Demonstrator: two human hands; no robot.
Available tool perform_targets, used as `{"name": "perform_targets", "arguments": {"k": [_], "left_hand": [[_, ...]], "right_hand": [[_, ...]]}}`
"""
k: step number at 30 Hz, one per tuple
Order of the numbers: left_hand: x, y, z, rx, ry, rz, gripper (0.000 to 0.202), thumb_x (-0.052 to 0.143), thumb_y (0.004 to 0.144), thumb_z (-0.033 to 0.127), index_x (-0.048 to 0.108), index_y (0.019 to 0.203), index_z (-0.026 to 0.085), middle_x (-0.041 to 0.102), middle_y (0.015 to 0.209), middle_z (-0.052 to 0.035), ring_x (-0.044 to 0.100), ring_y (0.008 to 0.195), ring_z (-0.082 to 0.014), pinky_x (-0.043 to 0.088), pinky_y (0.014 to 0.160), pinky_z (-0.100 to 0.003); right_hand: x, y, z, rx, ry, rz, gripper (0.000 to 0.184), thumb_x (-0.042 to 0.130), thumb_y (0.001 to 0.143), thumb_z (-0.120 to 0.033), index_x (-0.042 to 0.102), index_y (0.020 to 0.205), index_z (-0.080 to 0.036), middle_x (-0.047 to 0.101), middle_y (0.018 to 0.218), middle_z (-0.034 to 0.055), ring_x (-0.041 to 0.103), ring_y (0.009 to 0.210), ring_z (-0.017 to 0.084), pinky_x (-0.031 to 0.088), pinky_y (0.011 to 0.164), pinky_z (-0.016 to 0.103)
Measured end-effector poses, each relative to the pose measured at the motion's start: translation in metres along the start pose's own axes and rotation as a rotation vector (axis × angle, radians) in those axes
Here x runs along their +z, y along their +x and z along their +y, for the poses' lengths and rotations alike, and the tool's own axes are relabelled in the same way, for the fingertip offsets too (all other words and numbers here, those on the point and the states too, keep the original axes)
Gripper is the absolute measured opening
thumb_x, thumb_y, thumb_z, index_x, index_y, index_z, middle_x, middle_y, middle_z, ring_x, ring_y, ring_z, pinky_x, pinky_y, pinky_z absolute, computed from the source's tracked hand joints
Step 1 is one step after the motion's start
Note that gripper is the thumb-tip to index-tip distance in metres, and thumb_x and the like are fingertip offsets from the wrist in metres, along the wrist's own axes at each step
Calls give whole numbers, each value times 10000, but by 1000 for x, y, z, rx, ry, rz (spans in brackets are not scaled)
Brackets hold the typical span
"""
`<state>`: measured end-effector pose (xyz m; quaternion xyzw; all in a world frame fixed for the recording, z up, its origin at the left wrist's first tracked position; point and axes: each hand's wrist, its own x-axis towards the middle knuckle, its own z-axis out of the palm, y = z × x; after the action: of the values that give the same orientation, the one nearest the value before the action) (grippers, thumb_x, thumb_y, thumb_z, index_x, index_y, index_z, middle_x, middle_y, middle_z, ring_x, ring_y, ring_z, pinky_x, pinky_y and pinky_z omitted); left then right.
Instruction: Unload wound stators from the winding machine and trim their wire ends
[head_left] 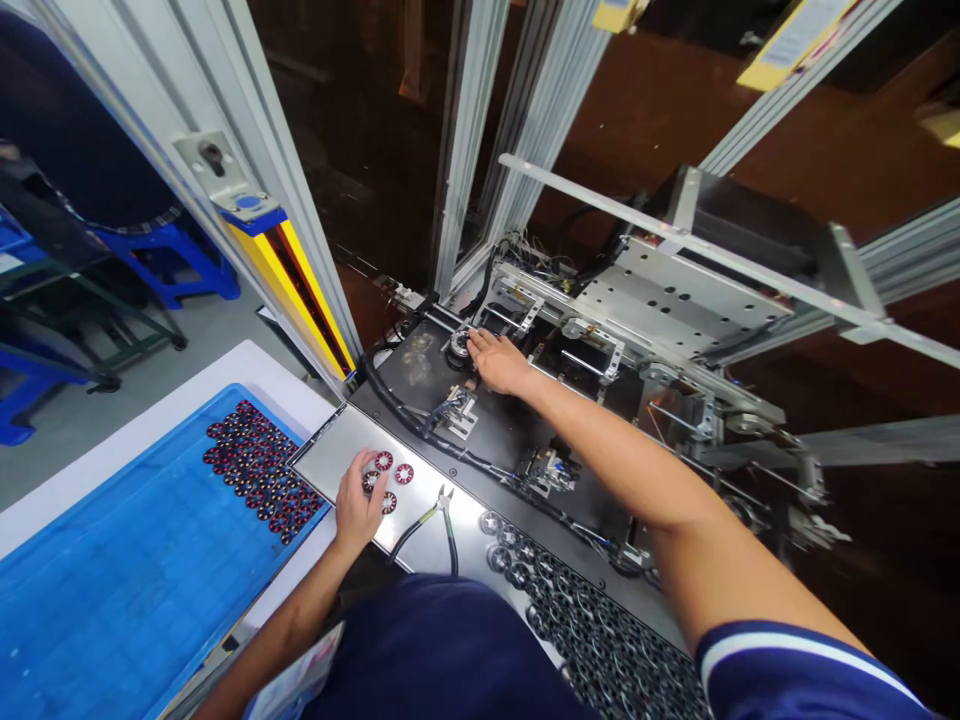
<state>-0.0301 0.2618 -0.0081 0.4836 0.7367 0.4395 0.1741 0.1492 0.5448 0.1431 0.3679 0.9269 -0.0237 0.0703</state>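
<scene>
My left hand [358, 505] is over the bright metal plate [330, 465], thumb and fingers apart around a small ring-shaped motor stator [370, 481] with dark and copper segments. Beside it on the plate lie several similar stators, such as a red-edged stator [404, 474]. My right hand [496, 362] reaches across the black machine bed, its stretched fingers touching the right edge of a round metal part [460, 345] on a fixture. The underside of these fingers and the thumb are hidden. Cutting pliers [444, 505] with dark green handles lie on the plate, jaws apart.
A blue tray [135, 560] at left holds many stators [259, 465] at its far corner. Rows of round metal housings [592, 620] stand at lower right. A yellow light-curtain bar [292, 285], a cable [405, 415], small clamps [457, 412] and an overhead metal rail [675, 235] surround the work area.
</scene>
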Motion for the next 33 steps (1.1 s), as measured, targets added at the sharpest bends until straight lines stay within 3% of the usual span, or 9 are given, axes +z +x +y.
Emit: {"name": "perform_targets", "arguments": {"k": [4,8,10,12,16,19,22,28,33], "left_hand": [[-7,2,4,52,42,14,527,529,935,366,412,1398,143,656,1233,-180,641,1141,-281,505,980,-460],[-25,-3,19,149,126,77,671,633,874,378,374,1425,96,510,1389,-249,452,1349,-346,361,1116,-542],[-34,-8,33,208,160,100,740,695,826,370,369,1427,88,425,1456,-266,319,1428,-377,244,1168,-588],[-41,-15,49,279,184,100,765,729,800,350,368,1429,107,394,1482,-256,274,1448,-381,214,1178,-599],[-41,-27,81,451,201,34,699,714,816,294,387,1418,153,449,1446,-218,332,1420,-365,292,1152,-584],[-36,-33,100,493,169,-41,622,685,839,278,417,1392,179,483,1420,-188,381,1392,-341,340,1135,-560],[-35,-37,109,417,107,-140,533,668,846,300,483,1335,197,483,1426,-164,376,1397,-336,306,1153,-573],[-48,-45,109,168,-86,-375,298,669,831,365,656,1087,213,601,1303,-113,483,1299,-304,310,1158,-545],[-56,-50,119,-58,-313,-561,416,702,814,422,660,1153,186,681,1168,-131,606,1127,-292,432,1045,-515]], "right_hand": [[-29,-20,-10,-4,13,81,517,482,934,-116,403,1429,8,334,1540,285,298,1450,382,378,1107,565],[-28,-115,-34,-93,133,368,584,375,899,-52,343,1482,-88,306,1584,190,189,1501,302,316,1156,573],[1,-180,-55,-182,274,513,591,419,879,-68,379,1462,-156,426,1515,158,315,1450,289,376,1127,569],[43,-237,-78,-165,337,516,483,473,889,-101,481,1368,-165,603,1298,146,515,1276,271,487,1042,502],[125,-301,-118,-2,322,441,242,523,919,-139,622,1139,-117,654,1069,186,608,1035,299,574,818,483],[154,-305,-135,66,301,380,171,554,922,-158,651,1057,-117,636,1091,206,584,1053,327,550,826,520],[158,-297,-142,56,304,311,126,608,908,-181,655,1019,-146,636,1116,162,578,1062,299,530,875,481],[140,-280,-143,-33,353,242,63,610,915,-205,617,904,-143,650,918,59,609,871,202,513,805,370],[96,-257,-149,-141,473,416,109,598,856,-232,610,939,-162,681,883,101,599,813,231,512,747,379]]}}
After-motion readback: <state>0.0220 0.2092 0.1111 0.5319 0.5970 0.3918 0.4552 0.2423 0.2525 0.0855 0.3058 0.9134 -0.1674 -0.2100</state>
